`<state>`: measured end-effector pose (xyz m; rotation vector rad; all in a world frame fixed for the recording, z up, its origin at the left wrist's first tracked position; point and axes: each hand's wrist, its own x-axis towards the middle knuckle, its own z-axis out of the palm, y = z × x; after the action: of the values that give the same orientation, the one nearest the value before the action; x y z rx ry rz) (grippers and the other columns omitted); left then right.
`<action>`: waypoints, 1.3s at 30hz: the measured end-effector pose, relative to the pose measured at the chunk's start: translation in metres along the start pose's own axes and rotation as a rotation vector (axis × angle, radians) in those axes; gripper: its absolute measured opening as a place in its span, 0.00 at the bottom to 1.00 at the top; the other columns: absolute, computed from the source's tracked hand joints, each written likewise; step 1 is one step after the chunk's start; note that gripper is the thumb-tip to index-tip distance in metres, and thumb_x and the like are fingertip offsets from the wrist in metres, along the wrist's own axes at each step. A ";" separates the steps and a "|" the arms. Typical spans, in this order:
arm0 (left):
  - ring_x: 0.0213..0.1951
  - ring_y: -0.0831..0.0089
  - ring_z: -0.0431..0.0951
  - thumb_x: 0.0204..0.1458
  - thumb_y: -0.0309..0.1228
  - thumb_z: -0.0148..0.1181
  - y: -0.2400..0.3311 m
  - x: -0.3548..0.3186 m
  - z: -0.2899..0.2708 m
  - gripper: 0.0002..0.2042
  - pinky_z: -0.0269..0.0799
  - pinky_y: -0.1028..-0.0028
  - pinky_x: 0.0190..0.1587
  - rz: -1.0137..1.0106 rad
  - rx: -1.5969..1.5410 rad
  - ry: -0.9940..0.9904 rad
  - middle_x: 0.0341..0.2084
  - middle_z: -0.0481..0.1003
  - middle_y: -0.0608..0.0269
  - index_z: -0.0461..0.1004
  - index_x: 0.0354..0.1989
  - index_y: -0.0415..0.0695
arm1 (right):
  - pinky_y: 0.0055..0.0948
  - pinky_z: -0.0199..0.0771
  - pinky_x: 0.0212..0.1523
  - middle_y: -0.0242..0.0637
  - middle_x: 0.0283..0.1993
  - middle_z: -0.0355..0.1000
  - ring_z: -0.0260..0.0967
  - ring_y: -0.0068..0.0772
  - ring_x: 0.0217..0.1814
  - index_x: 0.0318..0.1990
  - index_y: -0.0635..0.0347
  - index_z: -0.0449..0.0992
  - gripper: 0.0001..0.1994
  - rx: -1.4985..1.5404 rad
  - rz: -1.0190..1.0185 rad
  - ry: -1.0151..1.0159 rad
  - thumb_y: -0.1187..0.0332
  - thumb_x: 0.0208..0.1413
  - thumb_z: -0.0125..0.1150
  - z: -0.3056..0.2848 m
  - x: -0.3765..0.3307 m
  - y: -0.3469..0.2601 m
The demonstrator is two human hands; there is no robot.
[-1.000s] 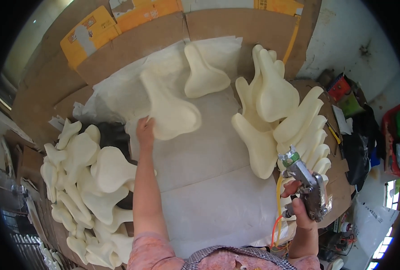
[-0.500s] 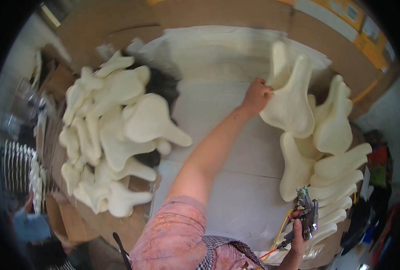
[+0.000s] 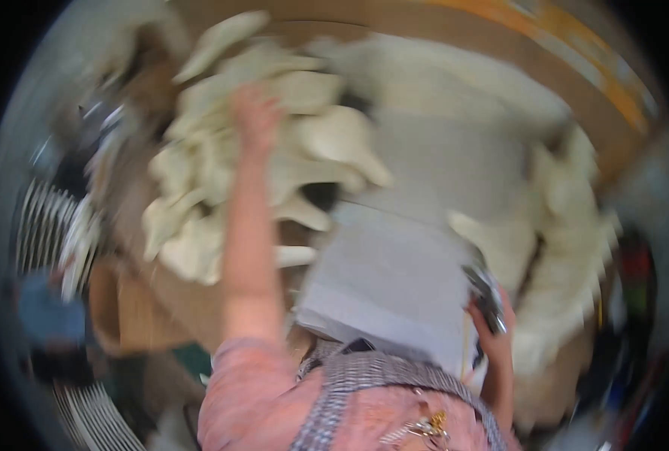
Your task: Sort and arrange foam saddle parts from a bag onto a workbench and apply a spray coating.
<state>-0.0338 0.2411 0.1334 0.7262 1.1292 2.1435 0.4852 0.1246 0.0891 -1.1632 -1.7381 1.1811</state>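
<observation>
My left hand (image 3: 257, 116), smeared by motion, reaches over a heap of cream-coloured moulded pieces (image 3: 340, 143) at the left. These have broad rounded bodies and narrower tapering arms, and lie piled over one another. Whether the fingers grip one of them cannot be made out. My right hand (image 3: 496, 327) is closed around a metal spray gun (image 3: 486, 289), low at the right of the board. Close beyond the spray gun, more cream pieces (image 3: 567, 203) stand in a blurred row along the right side.
A grey board (image 3: 387, 255) covers the middle of the work surface. Brown cardboard (image 3: 327, 31) walls the far side, with orange-and-white boxes (image 3: 575, 45) behind it. An open cardboard box (image 3: 142, 308) and another person's blue sleeve (image 3: 52, 308) are at the lower left.
My left hand has left the cream piece standing at the far right and swung across to the heap at the left. The view has turned left; the spray gun remains in my right hand.
</observation>
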 end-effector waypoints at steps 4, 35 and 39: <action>0.34 0.70 0.75 0.56 0.38 0.52 -0.060 -0.069 -0.021 0.13 0.74 0.70 0.36 -0.349 0.213 -0.138 0.36 0.73 0.63 0.68 0.45 0.45 | 0.28 0.71 0.43 0.35 0.37 0.70 0.69 0.26 0.39 0.58 0.64 0.60 0.27 0.051 0.008 -0.055 0.78 0.49 0.59 -0.009 -0.052 -0.025; 0.27 0.74 0.73 0.42 0.25 0.59 -0.181 -0.365 0.118 0.19 0.69 0.74 0.34 -0.379 0.751 -0.480 0.26 0.75 0.62 0.73 0.47 0.41 | 0.21 0.69 0.36 0.34 0.34 0.71 0.68 0.21 0.32 0.56 0.66 0.63 0.27 0.219 -0.004 0.000 0.78 0.45 0.61 -0.205 -0.245 -0.044; 0.29 0.77 0.74 0.44 0.24 0.59 -0.173 -0.358 0.110 0.18 0.69 0.75 0.33 -0.463 0.682 -0.478 0.28 0.75 0.64 0.73 0.47 0.42 | 0.23 0.69 0.37 0.34 0.34 0.71 0.68 0.22 0.33 0.56 0.68 0.62 0.27 0.108 0.101 0.045 0.75 0.46 0.62 -0.182 -0.285 -0.049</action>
<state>0.3264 0.1203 -0.0271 1.0681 1.5667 1.1050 0.7298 -0.0992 0.1726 -1.2150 -1.5784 1.2825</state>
